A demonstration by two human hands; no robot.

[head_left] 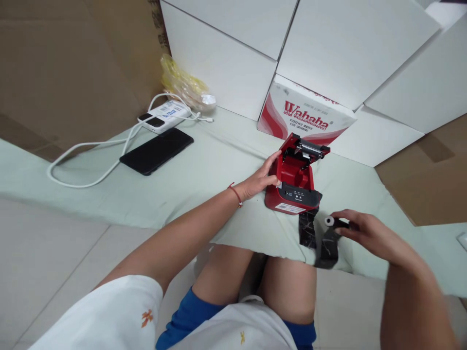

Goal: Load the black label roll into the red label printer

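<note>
A small red and black label printer (274, 198) sits on the cloth with its lid raised, showing a red inner compartment that looks bare. My left hand (260, 179) grips its left side, fingers on the outer wall and thumb by the front corner. To the right of the printer, my right hand (359, 228) holds a small roll of black label paper (329, 221) with a white core end. A loose dark strip (327, 253) hangs from the roll and curls down at the cloth's edge. Another black patterned length (307, 231) lies against the printer's front right corner.
Behind the printer stands a Wahaha carton (304, 114) against white boxes (226, 58). Leftward lie a black phone (156, 151), a white power bank (170, 116) with a looping cable (87, 144), and a crumpled plastic bag (188, 85). Brown cartons (73, 63) flank both sides.
</note>
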